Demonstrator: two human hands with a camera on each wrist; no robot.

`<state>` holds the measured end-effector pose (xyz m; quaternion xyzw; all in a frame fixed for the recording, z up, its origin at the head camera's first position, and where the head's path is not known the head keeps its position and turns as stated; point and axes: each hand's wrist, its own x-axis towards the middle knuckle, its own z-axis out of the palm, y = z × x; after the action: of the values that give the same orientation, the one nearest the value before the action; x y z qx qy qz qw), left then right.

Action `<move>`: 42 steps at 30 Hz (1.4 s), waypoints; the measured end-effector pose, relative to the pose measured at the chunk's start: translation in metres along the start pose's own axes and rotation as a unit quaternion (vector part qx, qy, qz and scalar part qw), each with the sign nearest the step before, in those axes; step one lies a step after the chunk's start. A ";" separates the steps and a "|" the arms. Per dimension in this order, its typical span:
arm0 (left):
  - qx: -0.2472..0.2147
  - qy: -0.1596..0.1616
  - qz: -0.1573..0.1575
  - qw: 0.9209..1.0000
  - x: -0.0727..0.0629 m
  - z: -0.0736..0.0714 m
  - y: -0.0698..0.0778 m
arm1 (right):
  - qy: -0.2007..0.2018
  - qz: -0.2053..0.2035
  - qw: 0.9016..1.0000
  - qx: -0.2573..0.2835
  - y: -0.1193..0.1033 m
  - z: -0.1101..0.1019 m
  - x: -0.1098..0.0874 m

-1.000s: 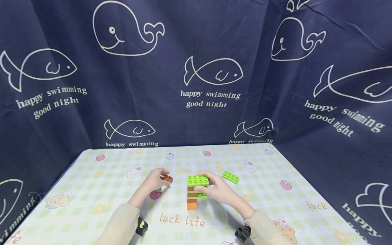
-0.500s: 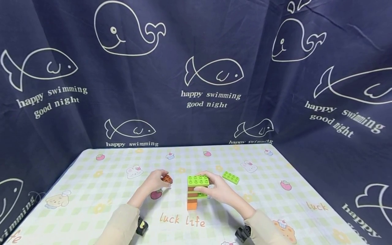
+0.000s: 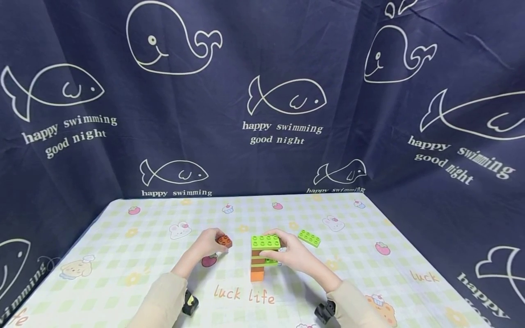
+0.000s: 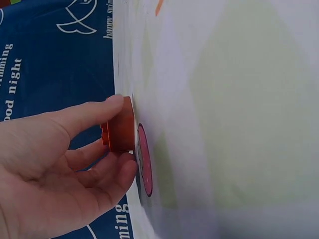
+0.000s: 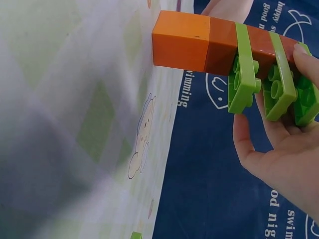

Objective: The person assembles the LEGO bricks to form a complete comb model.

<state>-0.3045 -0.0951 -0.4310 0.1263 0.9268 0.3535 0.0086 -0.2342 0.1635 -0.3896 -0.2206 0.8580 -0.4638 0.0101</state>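
Head view: on the bench (image 3: 156, 248), your left hand (image 3: 206, 243) pinches a small brown brick (image 3: 224, 241), at ten o'clock from a brick tower (image 3: 265, 242). Your right hand (image 3: 292, 252) grips the tower from three o'clock. A loose green brick (image 3: 309, 238) lies at two o'clock from the tower.

Left wrist view: you hold the brown brick beside a printed strawberry (image 4: 145, 159).

Right wrist view: your grasp is around the tower's upper green and brown layers, above its orange base (image 5: 180, 47).

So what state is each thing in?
Brick tower: assembled, upright on the table
Brown brick: studs up, apart from the tower
Loose green brick: flat on the table, studs up
Left hand: pinching the brown brick
Right hand: gripping the tower near its top
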 end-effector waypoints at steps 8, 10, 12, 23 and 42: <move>-0.005 0.004 0.002 1.000 0.001 0.000 -0.001 | -0.004 0.001 1.000 0.003 0.001 0.000 0.001; -0.005 0.009 0.008 1.000 0.001 -0.001 -0.001 | -0.002 0.003 1.000 0.003 0.001 0.000 0.001; -0.008 0.014 0.011 1.000 0.002 -0.001 0.001 | 0.000 0.005 1.000 0.001 0.000 0.000 0.000; -0.037 0.010 0.005 0.999 -0.002 -0.003 0.010 | -0.012 0.012 1.000 0.008 -0.031 -0.004 -0.009; -0.073 0.043 0.051 0.995 -0.007 -0.007 0.027 | -0.009 0.016 1.000 0.021 -0.001 0.001 0.001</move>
<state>-0.2921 -0.0818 -0.4090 0.1570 0.8903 0.4256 -0.0404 -0.2342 0.1617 -0.3888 -0.2107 0.8516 -0.4791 0.0300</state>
